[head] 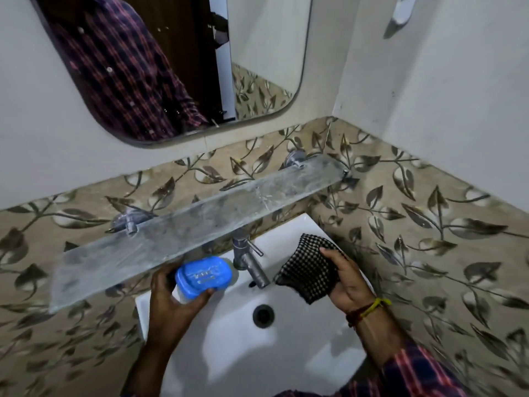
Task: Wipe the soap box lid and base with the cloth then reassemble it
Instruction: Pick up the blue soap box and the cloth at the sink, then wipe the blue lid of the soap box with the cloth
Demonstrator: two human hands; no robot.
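Note:
A soap box with a blue lid (203,274) on a pale base (184,296) is held over the left side of the white sink (300,365). My left hand (171,299) grips it from below, thumb on the front edge, fingers behind. The lid sits closed on the base. To the right of the tap, my right hand (347,282) grips a black-and-white checked cloth (307,270), which hangs bunched over the basin. The two hands are apart, with the tap between them.
A steel tap (249,263) stands at the back of the sink, with the drain hole (262,316) below it. A smeared glass shelf (186,224) runs just above the soap box. A mirror (171,61) hangs above, and leaf-patterned tiles cover the walls on both sides.

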